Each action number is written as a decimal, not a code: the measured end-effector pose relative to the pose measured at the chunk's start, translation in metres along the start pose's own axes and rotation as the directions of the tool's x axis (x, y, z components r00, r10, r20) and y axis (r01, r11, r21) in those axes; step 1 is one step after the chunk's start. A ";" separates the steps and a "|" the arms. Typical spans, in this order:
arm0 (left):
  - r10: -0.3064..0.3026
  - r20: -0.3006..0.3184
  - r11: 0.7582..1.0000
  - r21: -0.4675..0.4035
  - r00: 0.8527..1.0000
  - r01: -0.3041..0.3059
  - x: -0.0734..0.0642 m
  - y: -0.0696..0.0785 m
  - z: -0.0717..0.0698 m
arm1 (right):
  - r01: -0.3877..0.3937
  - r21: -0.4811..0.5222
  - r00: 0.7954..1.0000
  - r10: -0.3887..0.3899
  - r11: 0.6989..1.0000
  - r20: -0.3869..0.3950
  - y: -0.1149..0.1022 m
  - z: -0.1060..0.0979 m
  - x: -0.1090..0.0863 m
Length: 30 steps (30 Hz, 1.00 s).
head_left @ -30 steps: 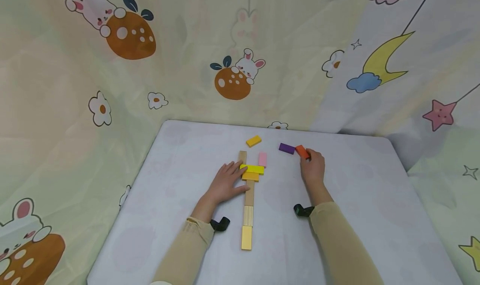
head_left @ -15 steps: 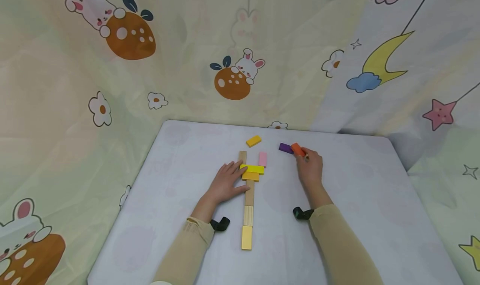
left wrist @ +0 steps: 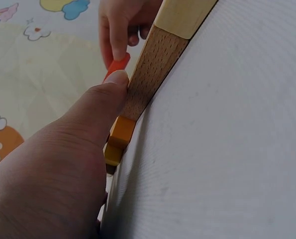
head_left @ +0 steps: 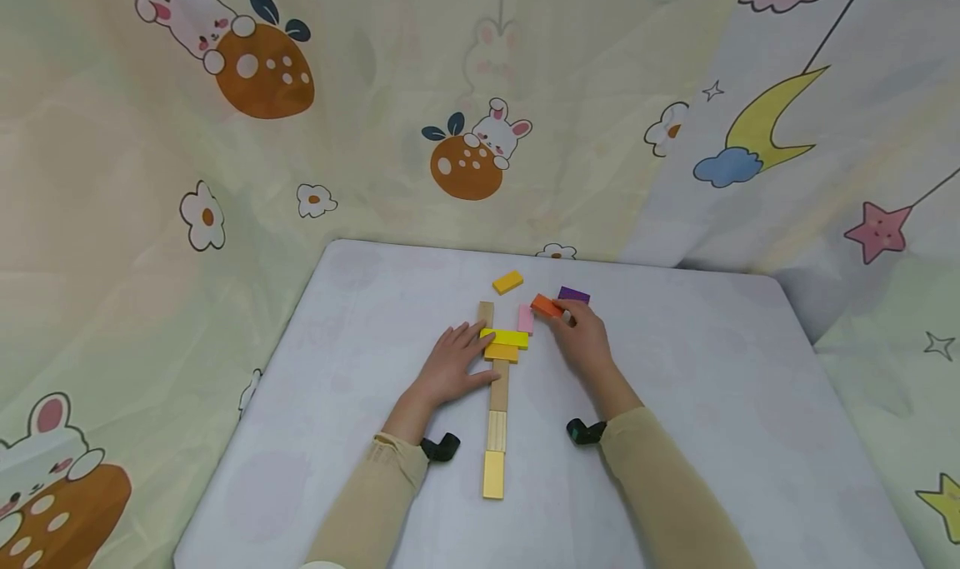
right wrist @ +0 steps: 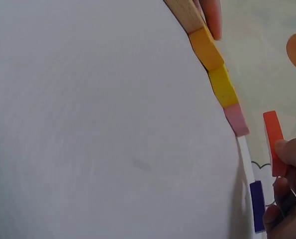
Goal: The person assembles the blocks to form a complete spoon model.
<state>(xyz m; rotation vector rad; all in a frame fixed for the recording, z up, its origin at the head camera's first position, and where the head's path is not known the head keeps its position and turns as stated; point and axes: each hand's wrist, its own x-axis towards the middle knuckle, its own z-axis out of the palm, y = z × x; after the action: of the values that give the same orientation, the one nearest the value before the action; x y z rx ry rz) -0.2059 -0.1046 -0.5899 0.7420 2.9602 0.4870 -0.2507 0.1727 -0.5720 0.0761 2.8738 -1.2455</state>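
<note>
My right hand [head_left: 583, 337] pinches an orange block [head_left: 545, 306] between thumb and fingers. In the right wrist view the orange block [right wrist: 273, 132] is held apart from the row of blocks. On the table, a pink block [head_left: 526, 319] stands beside the near end of the orange one. My left hand [head_left: 448, 365] rests with spread, fairly straight fingers along the left of the row. Its fingertips touch around a bright yellow block [head_left: 508, 338], and its thumb lies at a wooden block [head_left: 498, 390]. An amber block [head_left: 501, 353] sits just in front of the yellow one.
A purple block [head_left: 574, 294] lies behind my right hand, and a golden-yellow block [head_left: 507, 282] lies at the back. Pale wooden blocks [head_left: 493, 475] continue the row toward me on the white table [head_left: 315, 477]. A patterned cloth [head_left: 375, 119] hangs behind the table.
My right hand has carried the orange block leftward, from beside and over the purple block to near the pink one. My left hand stays where it was.
</note>
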 end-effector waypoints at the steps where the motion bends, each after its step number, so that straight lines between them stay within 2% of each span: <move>1: -0.001 0.002 1.000 0.000 1.000 0.001 0.000 0.000 0.000 | 0.011 0.004 1.000 -0.011 1.000 0.019 -0.004 0.002 0.000; 5: -0.005 0.003 1.000 0.003 1.000 0.005 0.000 -0.001 0.000 | 0.033 0.035 0.995 -0.036 0.999 0.092 -0.020 0.012 -0.001; 9: -0.005 0.002 1.000 0.010 1.000 0.005 0.000 -0.001 0.001 | 0.033 0.070 0.990 -0.042 0.997 0.132 -0.031 0.022 0.001; 20: -0.015 0.013 1.000 0.018 1.000 0.015 0.001 0.000 0.000 | -0.004 0.105 0.974 -0.020 0.994 0.227 -0.036 0.041 0.004; 24: -0.014 0.017 1.000 0.013 1.000 0.014 0.001 0.000 0.000 | -0.010 0.064 0.972 -0.005 0.998 0.235 -0.038 0.040 0.004; 30: -0.015 0.010 1.000 -0.002 1.000 0.015 0.001 -0.001 0.000 | 0.048 -0.011 0.974 -0.045 0.999 0.223 -0.038 0.037 0.004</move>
<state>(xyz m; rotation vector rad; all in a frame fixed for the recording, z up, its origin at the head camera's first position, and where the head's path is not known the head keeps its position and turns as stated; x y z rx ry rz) -0.2069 -0.1048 -0.5903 0.7199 2.9536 0.4838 -0.2570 0.1200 -0.5696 -0.1244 2.7065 -1.1548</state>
